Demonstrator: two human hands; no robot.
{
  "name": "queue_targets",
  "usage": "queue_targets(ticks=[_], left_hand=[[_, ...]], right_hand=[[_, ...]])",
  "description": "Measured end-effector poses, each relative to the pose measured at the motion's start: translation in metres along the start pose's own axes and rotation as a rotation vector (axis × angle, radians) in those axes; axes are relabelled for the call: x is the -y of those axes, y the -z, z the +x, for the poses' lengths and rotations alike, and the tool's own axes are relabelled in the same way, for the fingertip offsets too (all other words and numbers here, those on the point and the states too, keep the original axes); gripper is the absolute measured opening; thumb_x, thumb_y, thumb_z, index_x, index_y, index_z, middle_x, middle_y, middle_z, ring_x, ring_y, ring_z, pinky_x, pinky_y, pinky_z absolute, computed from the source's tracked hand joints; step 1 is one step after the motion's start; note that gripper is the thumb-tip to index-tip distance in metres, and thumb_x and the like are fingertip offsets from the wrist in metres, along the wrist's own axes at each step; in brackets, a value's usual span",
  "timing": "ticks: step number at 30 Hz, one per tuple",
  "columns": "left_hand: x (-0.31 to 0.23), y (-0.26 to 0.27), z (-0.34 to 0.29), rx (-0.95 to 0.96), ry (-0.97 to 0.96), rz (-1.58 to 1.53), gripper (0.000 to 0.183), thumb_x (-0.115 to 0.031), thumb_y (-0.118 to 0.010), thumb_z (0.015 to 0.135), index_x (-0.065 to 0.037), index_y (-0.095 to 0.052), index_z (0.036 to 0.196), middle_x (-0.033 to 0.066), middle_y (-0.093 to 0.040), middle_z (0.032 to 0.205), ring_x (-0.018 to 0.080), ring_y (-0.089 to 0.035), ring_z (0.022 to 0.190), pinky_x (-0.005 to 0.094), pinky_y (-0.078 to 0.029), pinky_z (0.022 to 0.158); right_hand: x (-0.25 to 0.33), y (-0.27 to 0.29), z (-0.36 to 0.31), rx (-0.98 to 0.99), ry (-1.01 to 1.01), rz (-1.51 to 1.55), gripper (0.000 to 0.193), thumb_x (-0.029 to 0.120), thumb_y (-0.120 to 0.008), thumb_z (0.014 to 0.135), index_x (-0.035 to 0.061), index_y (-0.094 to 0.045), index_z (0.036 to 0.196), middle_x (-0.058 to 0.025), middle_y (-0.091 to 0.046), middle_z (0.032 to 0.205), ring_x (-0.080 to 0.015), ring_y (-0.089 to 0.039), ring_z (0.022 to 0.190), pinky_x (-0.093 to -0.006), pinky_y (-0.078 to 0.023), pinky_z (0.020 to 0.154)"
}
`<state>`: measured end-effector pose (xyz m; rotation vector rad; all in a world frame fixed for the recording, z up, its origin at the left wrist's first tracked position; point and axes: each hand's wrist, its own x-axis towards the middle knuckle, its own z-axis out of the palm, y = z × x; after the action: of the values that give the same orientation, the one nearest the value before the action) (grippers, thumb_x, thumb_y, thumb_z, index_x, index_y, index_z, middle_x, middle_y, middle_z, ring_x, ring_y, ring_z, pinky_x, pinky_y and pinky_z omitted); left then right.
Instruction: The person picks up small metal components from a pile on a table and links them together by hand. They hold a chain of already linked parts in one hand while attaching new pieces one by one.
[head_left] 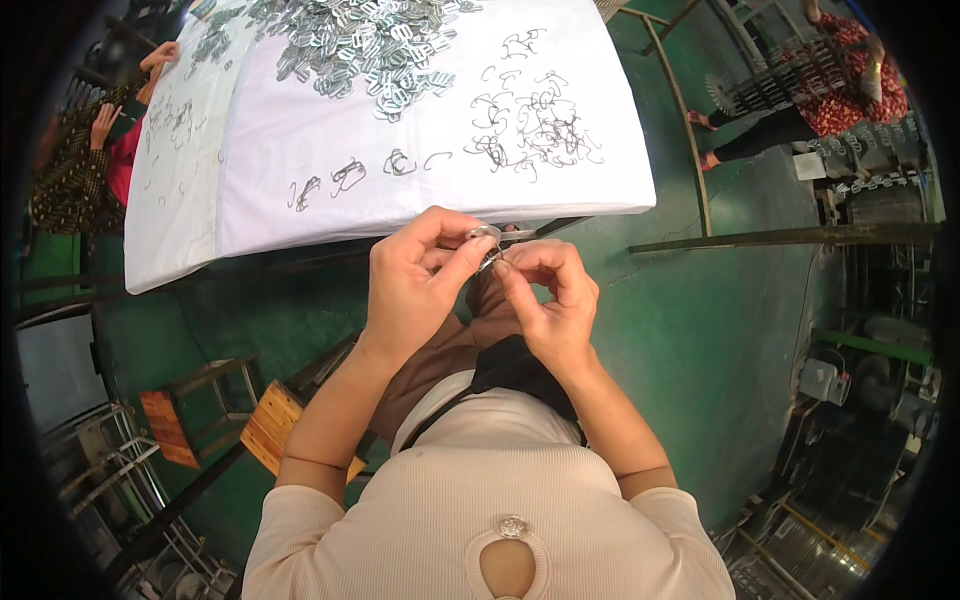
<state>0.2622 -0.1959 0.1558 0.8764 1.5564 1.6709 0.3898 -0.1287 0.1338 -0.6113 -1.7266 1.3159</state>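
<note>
Just off the near edge of the table, my two hands meet over my lap. The thumb and forefinger of my left hand (pixel 420 275) are closed on a small shiny metal piece (pixel 484 232), partly covered by the fingers. My right hand (pixel 553 300) pinches a thin curved wire hook (pixel 503 262) against the underside of that piece; how the two join is too small to tell. On the table lie a large heap of flat silver slotted buckles (pixel 370 45) and a scatter of dark curved wire hooks (pixel 540 125), with several smaller bunches of hooks (pixel 348 175) nearer me.
A white cloth (pixel 270 215) covers the table. At its left side a person's hands (pixel 103 125) are near more hooks. Wooden stools (pixel 270 425) stand on the green floor at lower left. Another person (pixel 850 85) stands by racks of hanging parts at far right.
</note>
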Motion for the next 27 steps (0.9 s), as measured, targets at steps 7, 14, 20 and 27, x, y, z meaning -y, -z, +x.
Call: queue_targets(ticks=[7, 14, 20, 27], left_hand=[[-0.001, 0.0, 0.0, -0.006, -0.036, 0.109, 0.01, 0.0, -0.064, 0.079, 0.003, -0.064, 0.089, 0.0083, -0.065, 0.082, 0.0125, -0.065, 0.071, 0.0224, -0.053, 0.062], [0.007, 0.009, -0.004, -0.001, 0.011, 0.144, 0.012, 0.002, -0.066, 0.077, 0.002, -0.065, 0.089, 0.0085, -0.065, 0.086, 0.0123, -0.063, 0.075, 0.0229, -0.053, 0.066], [0.018, 0.011, -0.007, 0.003, -0.057, 0.167, 0.013, 0.004, -0.067, 0.075, 0.001, -0.064, 0.087, 0.0084, -0.064, 0.082, 0.0129, -0.062, 0.072, 0.0223, -0.053, 0.061], [0.018, 0.015, -0.004, 0.029, -0.058, 0.21, 0.014, 0.007, -0.066, 0.075, 0.001, -0.065, 0.087, 0.0076, -0.062, 0.083, 0.0112, -0.06, 0.073, 0.0212, -0.052, 0.064]], right_hand=[[-0.009, 0.0, 0.0, 0.039, 0.003, -0.033, 0.013, -0.008, -0.06, 0.079, -0.0014, -0.054, 0.088, -0.0084, -0.061, 0.086, -0.011, -0.06, 0.073, -0.0224, -0.051, 0.063], [-0.058, 0.02, 0.05, 0.109, -0.135, -0.454, 0.012, 0.014, -0.061, 0.083, 0.0021, -0.06, 0.087, -0.0094, -0.058, 0.083, -0.0213, -0.058, 0.07, -0.0298, -0.047, 0.062], [-0.139, -0.006, 0.11, 0.215, -0.312, -0.781, 0.019, 0.026, -0.066, 0.077, 0.0077, -0.066, 0.081, -0.0103, -0.059, 0.086, -0.0267, -0.059, 0.075, -0.0376, -0.047, 0.069], [-0.148, -0.037, 0.138, 0.234, -0.587, -0.976, 0.026, 0.032, -0.068, 0.076, 0.0064, -0.067, 0.081, -0.0135, -0.059, 0.093, -0.0312, -0.061, 0.084, -0.0411, -0.048, 0.074]])
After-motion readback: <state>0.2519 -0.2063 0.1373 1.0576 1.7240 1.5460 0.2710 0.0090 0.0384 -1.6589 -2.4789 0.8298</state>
